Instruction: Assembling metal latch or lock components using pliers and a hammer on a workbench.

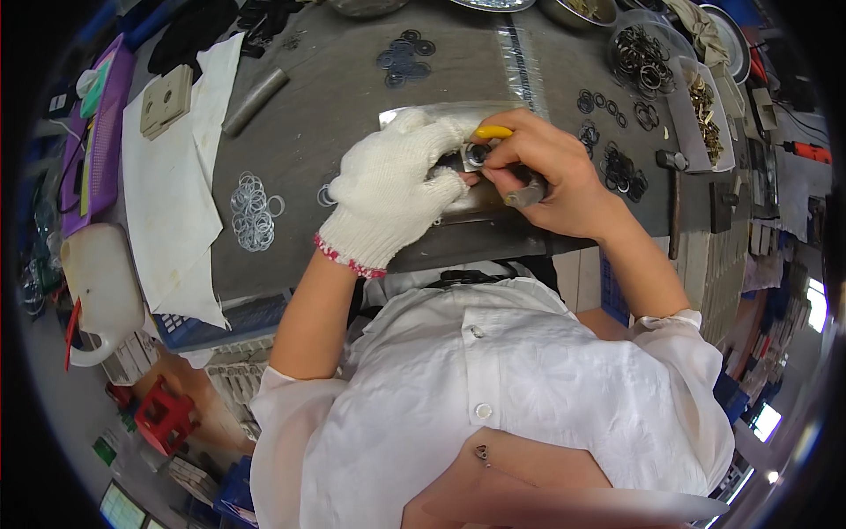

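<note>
My left hand wears a white knitted glove with a red-and-white cuff. Its closed fingers grip a small metal part with a dark round middle; the glove hides much of it. My bare right hand is closed around a yellow-handled tool that looks like pliers. A greyish, worn end of it shows below the fingers. Both hands meet over a shiny metal plate near the table's front edge, the right fingertips at the part. Where the tool touches the part is hidden.
On the grey table, silver rings lie left, dark rings behind and black rings right. A metal rod rests on the left. Far right stand a clear bowl of rings, a white bin of brass pieces and a hammer.
</note>
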A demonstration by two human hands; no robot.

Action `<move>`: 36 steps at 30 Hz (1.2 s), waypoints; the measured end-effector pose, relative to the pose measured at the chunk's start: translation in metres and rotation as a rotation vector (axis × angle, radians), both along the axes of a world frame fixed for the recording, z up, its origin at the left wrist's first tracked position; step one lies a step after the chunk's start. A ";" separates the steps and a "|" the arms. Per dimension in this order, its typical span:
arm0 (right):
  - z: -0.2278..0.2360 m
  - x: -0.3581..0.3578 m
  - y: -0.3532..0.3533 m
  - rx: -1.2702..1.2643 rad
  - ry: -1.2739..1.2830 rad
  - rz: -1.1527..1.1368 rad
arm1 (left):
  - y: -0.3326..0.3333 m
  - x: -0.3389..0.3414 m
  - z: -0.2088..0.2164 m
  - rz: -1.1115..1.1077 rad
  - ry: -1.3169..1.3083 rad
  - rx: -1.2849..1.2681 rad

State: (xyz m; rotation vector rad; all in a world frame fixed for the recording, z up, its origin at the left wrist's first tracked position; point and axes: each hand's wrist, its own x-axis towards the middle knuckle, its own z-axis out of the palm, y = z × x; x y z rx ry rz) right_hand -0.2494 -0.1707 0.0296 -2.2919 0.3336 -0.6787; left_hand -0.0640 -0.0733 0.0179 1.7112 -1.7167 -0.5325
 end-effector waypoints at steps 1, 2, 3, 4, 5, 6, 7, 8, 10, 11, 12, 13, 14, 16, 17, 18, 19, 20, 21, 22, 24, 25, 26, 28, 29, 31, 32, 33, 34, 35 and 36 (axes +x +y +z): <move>0.000 0.000 -0.002 -0.001 -0.018 0.020 | 0.000 -0.001 0.000 -0.003 -0.025 -0.002; 0.001 -0.001 -0.004 -0.002 -0.036 0.040 | 0.000 -0.001 0.000 -0.006 -0.050 -0.005; 0.002 -0.003 -0.005 0.063 0.008 0.036 | 0.000 -0.001 0.002 0.004 -0.054 -0.004; 0.003 -0.003 -0.006 0.063 0.005 0.046 | -0.001 0.000 0.003 -0.021 -0.008 0.040; 0.006 -0.002 -0.007 0.107 0.036 0.049 | -0.002 0.002 0.004 -0.046 0.037 0.082; 0.009 0.000 -0.007 0.149 0.070 0.051 | -0.005 0.005 0.004 -0.036 0.035 0.080; 0.012 0.002 -0.007 0.170 0.101 0.029 | -0.008 0.008 0.003 -0.088 0.020 0.075; 0.014 0.003 -0.007 0.167 0.099 0.042 | -0.007 0.010 0.004 -0.139 0.005 0.071; 0.016 0.004 -0.012 0.151 0.172 0.061 | -0.003 0.013 0.008 -0.116 -0.048 0.054; 0.017 0.005 -0.014 0.127 0.214 0.072 | 0.000 0.015 0.011 -0.100 -0.100 0.041; 0.017 0.005 -0.014 0.125 0.213 0.073 | 0.003 0.021 0.019 -0.098 -0.100 0.039; 0.017 0.004 -0.013 0.107 0.223 0.050 | 0.006 0.031 0.030 -0.056 -0.101 0.065; 0.017 0.003 -0.013 0.090 0.232 0.027 | 0.009 0.042 0.036 -0.012 -0.102 0.092; 0.018 0.005 -0.010 0.099 0.222 0.034 | 0.028 0.069 0.033 0.159 0.113 -0.010; 0.019 0.006 -0.010 0.111 0.216 0.035 | 0.035 0.078 0.038 0.259 0.214 0.016; 0.020 0.008 -0.008 0.109 0.207 0.053 | 0.044 0.087 0.044 0.366 0.312 0.040; 0.022 0.009 -0.006 0.129 0.245 0.016 | 0.054 0.095 0.045 0.384 0.302 0.035; 0.023 0.008 -0.004 0.148 0.282 -0.019 | 0.064 0.102 0.044 0.420 0.296 0.045; 0.019 0.007 -0.003 0.144 0.258 -0.015 | 0.074 0.112 0.046 0.463 0.277 0.043; 0.019 0.008 -0.001 0.136 0.225 0.016 | 0.081 0.121 0.044 0.492 0.245 0.026; 0.019 0.007 0.002 0.231 0.316 -0.131 | 0.095 0.133 0.047 0.522 0.246 0.123; 0.017 0.006 0.002 0.228 0.295 -0.110 | 0.099 0.141 0.048 0.530 0.119 0.123; 0.014 0.006 0.000 0.184 0.292 -0.103 | 0.101 0.150 0.053 0.546 0.098 0.115; 0.012 0.006 -0.001 0.143 0.285 -0.097 | 0.102 0.165 0.059 0.589 -0.106 0.100; 0.013 0.007 -0.001 0.156 0.302 -0.095 | 0.101 0.186 0.046 0.672 -0.038 0.123; 0.016 0.007 -0.003 0.179 0.317 -0.100 | 0.082 0.216 0.050 0.719 -0.215 0.165; 0.019 0.008 -0.002 0.148 0.359 -0.101 | 0.073 0.229 0.052 0.757 -0.386 0.203; 0.022 0.007 -0.002 0.119 0.401 -0.107 | 0.064 0.242 0.049 0.743 -0.394 0.203; 0.025 0.004 -0.001 0.126 0.401 -0.136 | 0.051 0.254 0.041 0.686 -0.583 0.181; 0.027 0.003 -0.001 0.111 0.348 -0.136 | 0.042 0.264 0.037 0.622 -0.768 0.150; 0.029 -0.003 -0.002 0.096 0.303 -0.156 | 0.029 0.272 0.034 0.572 -0.758 0.134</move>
